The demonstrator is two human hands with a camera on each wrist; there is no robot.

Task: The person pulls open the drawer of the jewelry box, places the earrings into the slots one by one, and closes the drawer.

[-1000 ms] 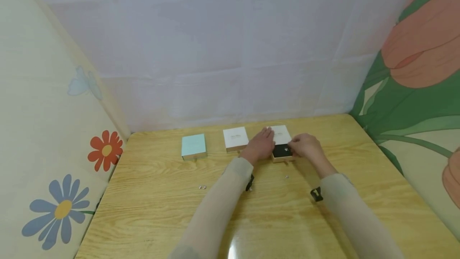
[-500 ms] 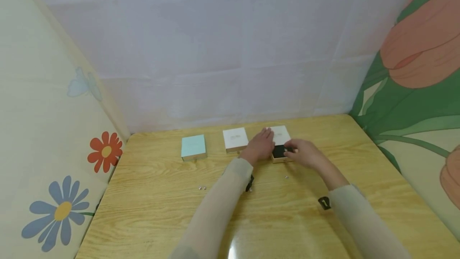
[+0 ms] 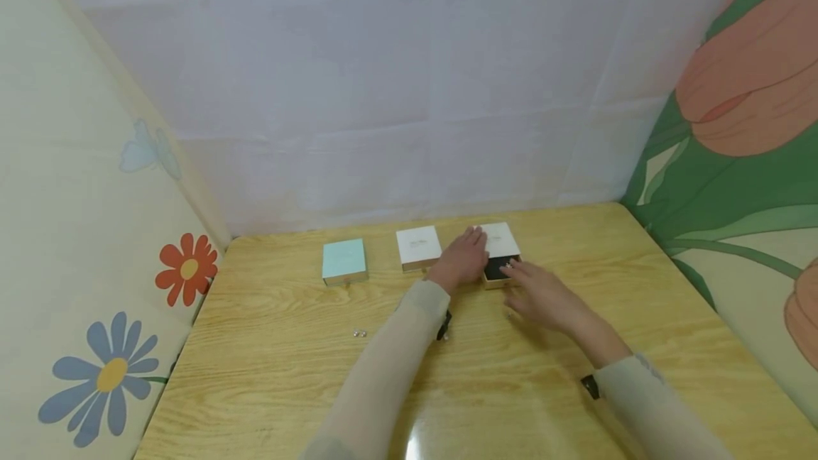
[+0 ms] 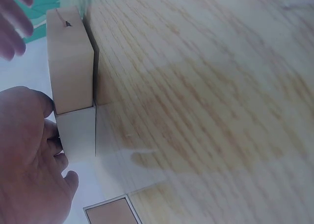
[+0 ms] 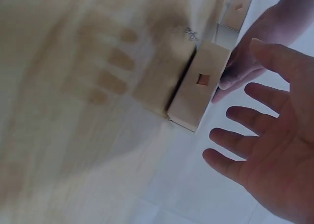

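My left hand rests on the left part of the white sleeve of the right-hand jewelry box, fingers extended. Its drawer is pulled out toward me and shows a black pad. A tiny silver piece shows at that pad's right side, by the fingertips of my right hand. That hand is spread with nothing between its fingers, over the drawer's near right corner. Another small silver piece lies on the table before the drawer, partly covered by my right hand in the head view.
A second white box and a mint-green box stand to the left on the wooden table. Small silver pieces lie at front left, and another lies by my left wrist. A pale cloth hangs behind.
My right hand moved onto the black pad with its fingertips at the silver piece, then spread its fingers and drew back toward me. The left hand stayed on the box.
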